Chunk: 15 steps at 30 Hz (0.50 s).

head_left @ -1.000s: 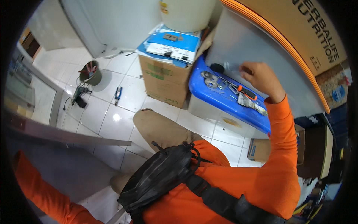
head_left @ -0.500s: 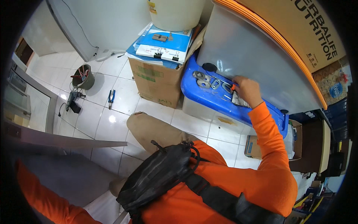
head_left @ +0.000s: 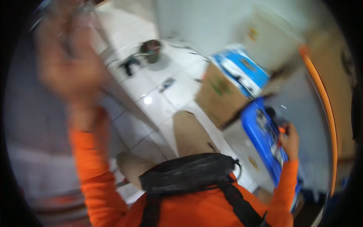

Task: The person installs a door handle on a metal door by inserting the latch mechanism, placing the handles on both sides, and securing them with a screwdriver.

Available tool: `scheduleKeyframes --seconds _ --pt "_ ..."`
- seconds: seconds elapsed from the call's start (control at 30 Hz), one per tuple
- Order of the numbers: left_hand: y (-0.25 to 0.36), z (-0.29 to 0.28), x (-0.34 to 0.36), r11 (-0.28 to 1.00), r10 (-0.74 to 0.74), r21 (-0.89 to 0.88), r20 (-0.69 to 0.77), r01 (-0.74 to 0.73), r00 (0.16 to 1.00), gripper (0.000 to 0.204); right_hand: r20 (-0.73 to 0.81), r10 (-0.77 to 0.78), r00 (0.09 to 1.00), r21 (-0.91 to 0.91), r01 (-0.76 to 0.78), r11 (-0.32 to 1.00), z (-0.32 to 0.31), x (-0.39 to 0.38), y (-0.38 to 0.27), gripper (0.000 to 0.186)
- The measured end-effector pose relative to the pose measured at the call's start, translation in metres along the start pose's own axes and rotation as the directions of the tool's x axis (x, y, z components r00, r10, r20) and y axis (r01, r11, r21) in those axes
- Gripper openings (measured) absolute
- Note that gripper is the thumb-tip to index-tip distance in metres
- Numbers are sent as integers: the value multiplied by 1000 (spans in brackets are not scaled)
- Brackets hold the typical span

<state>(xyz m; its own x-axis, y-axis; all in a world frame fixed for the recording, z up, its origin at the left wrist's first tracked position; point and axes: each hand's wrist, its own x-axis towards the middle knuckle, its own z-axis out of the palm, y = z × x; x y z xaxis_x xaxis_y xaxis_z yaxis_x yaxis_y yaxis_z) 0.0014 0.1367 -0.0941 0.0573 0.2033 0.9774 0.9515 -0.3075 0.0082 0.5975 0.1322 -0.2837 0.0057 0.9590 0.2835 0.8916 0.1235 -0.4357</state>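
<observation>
My right hand (head_left: pixel 290 142) is closed round the orange handle of what looks like a screwdriver (head_left: pixel 282 129), just above the blue lid (head_left: pixel 251 126) of a storage box. Several metal hardware pieces (head_left: pixel 261 120) lie on that lid beside the hand, blurred now, ring- and oval-shaped in the earlier view. A round black piece (head_left: pixel 270 111) is by the box behind them. Raised at the upper left, my left hand (head_left: pixel 72 68) is in front of the grey door (head_left: pixel 41 125), near its upper edge. Motion smears its fingers, and whether it touches or holds anything is not visible.
A cardboard box (head_left: pixel 215 96) carries blue and white folders (head_left: pixel 242 68), with a cream bucket (head_left: pixel 270 39) behind. On the tiled floor are pliers (head_left: pixel 166 84), a dark power tool (head_left: pixel 129 65) and a tool bucket (head_left: pixel 152 55). A translucent bin (head_left: pixel 306 109) borders the blue lid.
My left hand has risen from the lower left to the door's upper part. My view has turned leftward, so the blue lid appears farther right; my right hand stays over it.
</observation>
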Motion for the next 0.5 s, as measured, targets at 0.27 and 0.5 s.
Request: scheduleKeyframes --seconds 0.27,0.5 --pt "132 36 -146 391 -108 -571 750 722 652 41 379 -417 826 885 -192 424 74 39 -202 44" --pt "100 -6 -173 -22 -630 -698 566 716 532 32 491 -807 326 765 -605 221 133 29 -334 50"
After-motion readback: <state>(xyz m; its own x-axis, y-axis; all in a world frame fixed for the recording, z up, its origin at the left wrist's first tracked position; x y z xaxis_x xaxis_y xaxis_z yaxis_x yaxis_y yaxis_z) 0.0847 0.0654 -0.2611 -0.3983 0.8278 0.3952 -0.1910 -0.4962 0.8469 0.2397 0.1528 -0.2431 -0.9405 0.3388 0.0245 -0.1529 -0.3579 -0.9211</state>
